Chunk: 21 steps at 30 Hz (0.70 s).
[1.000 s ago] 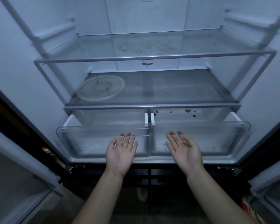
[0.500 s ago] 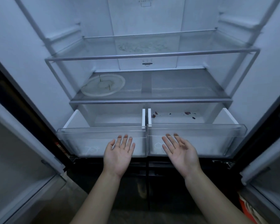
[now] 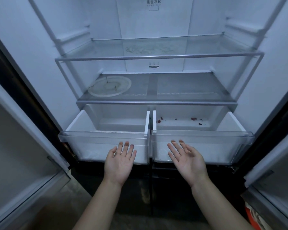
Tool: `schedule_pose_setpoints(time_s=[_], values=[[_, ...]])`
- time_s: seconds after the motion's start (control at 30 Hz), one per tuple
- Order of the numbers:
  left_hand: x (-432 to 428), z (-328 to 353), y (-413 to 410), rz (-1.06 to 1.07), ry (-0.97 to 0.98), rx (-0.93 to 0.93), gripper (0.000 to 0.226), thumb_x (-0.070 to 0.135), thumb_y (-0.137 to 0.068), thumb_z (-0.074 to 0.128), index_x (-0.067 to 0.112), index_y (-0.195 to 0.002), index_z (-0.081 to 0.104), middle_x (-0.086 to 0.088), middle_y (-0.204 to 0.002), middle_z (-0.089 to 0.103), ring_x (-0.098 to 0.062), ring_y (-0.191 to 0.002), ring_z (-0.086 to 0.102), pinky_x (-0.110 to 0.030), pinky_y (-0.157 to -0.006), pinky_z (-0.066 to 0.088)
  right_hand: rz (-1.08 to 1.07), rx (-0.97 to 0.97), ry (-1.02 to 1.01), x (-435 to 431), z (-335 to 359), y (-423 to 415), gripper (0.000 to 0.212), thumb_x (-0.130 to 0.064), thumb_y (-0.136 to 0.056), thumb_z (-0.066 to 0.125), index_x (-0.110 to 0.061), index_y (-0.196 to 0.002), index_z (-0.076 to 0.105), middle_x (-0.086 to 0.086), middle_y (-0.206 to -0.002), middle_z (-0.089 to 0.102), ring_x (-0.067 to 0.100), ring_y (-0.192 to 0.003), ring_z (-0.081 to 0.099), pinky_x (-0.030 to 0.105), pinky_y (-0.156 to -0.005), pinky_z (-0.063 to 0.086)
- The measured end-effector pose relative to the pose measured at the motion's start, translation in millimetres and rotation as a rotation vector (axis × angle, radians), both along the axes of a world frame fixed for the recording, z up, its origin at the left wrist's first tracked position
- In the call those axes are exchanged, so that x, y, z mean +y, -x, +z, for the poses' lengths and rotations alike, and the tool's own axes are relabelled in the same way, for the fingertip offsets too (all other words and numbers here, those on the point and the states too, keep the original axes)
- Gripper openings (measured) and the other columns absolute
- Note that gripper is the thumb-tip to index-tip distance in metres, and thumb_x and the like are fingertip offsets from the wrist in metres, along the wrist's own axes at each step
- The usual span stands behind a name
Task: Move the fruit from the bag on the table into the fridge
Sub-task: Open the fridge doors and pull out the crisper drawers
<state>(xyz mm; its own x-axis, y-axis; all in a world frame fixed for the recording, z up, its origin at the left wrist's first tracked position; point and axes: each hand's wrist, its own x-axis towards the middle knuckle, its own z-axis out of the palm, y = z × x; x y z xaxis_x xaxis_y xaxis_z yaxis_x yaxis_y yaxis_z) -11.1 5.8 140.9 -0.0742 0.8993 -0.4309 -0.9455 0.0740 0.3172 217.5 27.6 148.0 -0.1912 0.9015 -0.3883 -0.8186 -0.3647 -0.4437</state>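
Observation:
The fridge [image 3: 156, 19] stands open in front of me with both doors swung wide. Two clear crisper drawers are pulled out at the bottom: the left drawer [image 3: 103, 136] holds nothing, the right drawer [image 3: 201, 135] has a few small red scraps on its floor. My left hand [image 3: 120, 161] is palm up with straight fingers at the left drawer's front wall. My right hand [image 3: 186, 161] is palm up the same way at the right drawer's front. Neither hand holds anything. No fruit, bag or table is in view.
A round glass plate [image 3: 109, 86] lies on the left of the lower glass shelf [image 3: 189, 90]. The upper glass shelf [image 3: 156, 55] is bare. The left door [image 3: 15, 155] and right door [image 3: 276, 180] flank me. Something red and white [image 3: 251, 216] sits at the lower right.
Both drawers have slid further out toward me with my hands at their fronts. My view has pulled back and tilted up, showing more of the fridge's upper wall.

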Motion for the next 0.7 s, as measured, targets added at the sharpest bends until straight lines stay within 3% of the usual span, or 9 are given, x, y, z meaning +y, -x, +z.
schedule_pose_setpoints(time_s=[0.43,0.57,0.7], values=[[-11,1,-1,-0.014,-0.025,0.024,0.046,0.026,-0.097,0.037,0.013,-0.142,0.038,-0.010,-0.138,0.050,-0.031,-0.131,0.041,-0.046,-0.105,0.033,0.055,-0.025,-0.031,-22,-8,-2,0.043,-0.016,-0.091,0.045,-0.012,-0.134,0.047,0.013,-0.132,0.057,0.033,-0.120,0.055,0.047,-0.108,0.034],[-22,7,-2,-0.043,-0.050,0.014,0.048,0.029,-0.096,0.037,0.013,-0.142,0.036,-0.013,-0.144,0.043,-0.033,-0.128,0.044,-0.046,-0.105,0.033,0.049,-0.033,-0.061,-26,-10,0,0.042,-0.019,-0.095,0.042,-0.015,-0.137,0.045,0.012,-0.133,0.056,0.031,-0.118,0.057,0.046,-0.104,0.041],[-38,16,0,-0.084,-0.076,0.073,0.047,0.030,-0.096,0.036,0.013,-0.139,0.042,-0.013,-0.138,0.050,-0.032,-0.123,0.049,-0.046,-0.101,0.036,0.089,-0.051,-0.074,-36,-8,7,0.042,-0.021,-0.095,0.041,-0.010,-0.136,0.045,0.014,-0.132,0.056,0.031,-0.118,0.057,0.043,-0.100,0.046]])
